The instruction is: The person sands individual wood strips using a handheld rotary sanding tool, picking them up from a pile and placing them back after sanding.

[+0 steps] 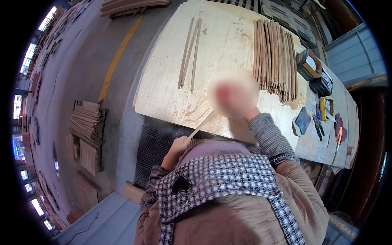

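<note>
My left hand (179, 147) is closed round the near end of a thin, light wooden strip (203, 123), close to my apron at the table's front edge. The strip slants up and to the right, its far end running into a blurred patch. My right hand (241, 107) reaches over the table into that same patch. Its fingers are smeared out, so whether they grip the strip cannot be made out. Something reddish shows in the blur. Beyond my hands, several slim wooden sticks (190, 55) lie on the pale wooden tabletop (159, 77).
A dense row of brown sticks (275, 61) covers the table's right part. Further right are an open box (309, 64), a yellow box (326, 108), pliers (318, 127) and an orange-handled tool (339, 135). On the left, stacked wooden strips (85, 122) stand by a yellow floor line (118, 57).
</note>
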